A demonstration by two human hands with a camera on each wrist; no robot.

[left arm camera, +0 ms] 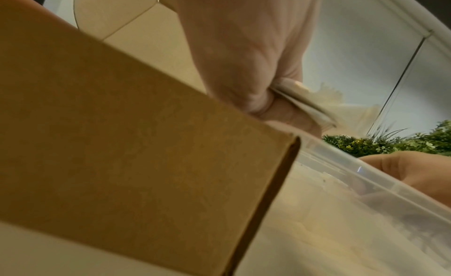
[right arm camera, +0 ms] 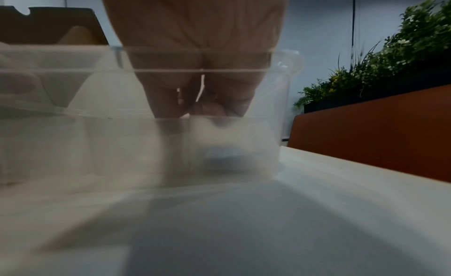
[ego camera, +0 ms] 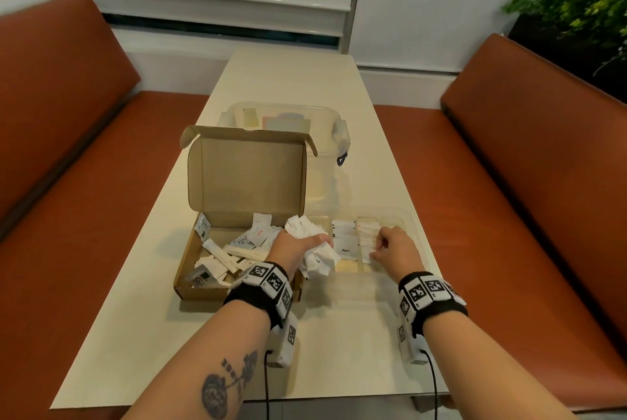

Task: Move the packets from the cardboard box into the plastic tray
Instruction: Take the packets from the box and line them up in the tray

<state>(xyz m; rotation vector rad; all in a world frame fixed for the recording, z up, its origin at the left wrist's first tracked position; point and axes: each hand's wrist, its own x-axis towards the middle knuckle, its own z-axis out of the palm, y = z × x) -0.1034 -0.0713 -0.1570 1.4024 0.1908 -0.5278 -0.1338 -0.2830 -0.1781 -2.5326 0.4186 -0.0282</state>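
While your left hand point(ego camera: 294, 247) hangs over the right edge of the box point(ego camera: 210, 287), its fingers are curled tight round a crumpled bunch of packets point(ego camera: 314, 250), and the bunch spills past the box wall toward the tray point(ego camera: 415, 226). Your left forearm reaches forward across the box's near right corner, wrist band up. From the left wrist view, your fingers point(left arm camera: 258, 104) clamp folded paper edges just above the box corner point(left arm camera: 288, 145).

Your right hand point(ego camera: 395, 245) sits inside the tray, knuckles up, fingers bent downward onto the white packets already lying in the middle compartment. The right wrist view looks through the clear tray wall point(right arm camera: 219, 145); your fingertips point(right arm camera: 171, 104) point down there, but you cannot tell whether they pinch a packet or only press on it.

More packets lie loose in the box, and the tray stands just to its right on the table point(ego camera: 339, 334).
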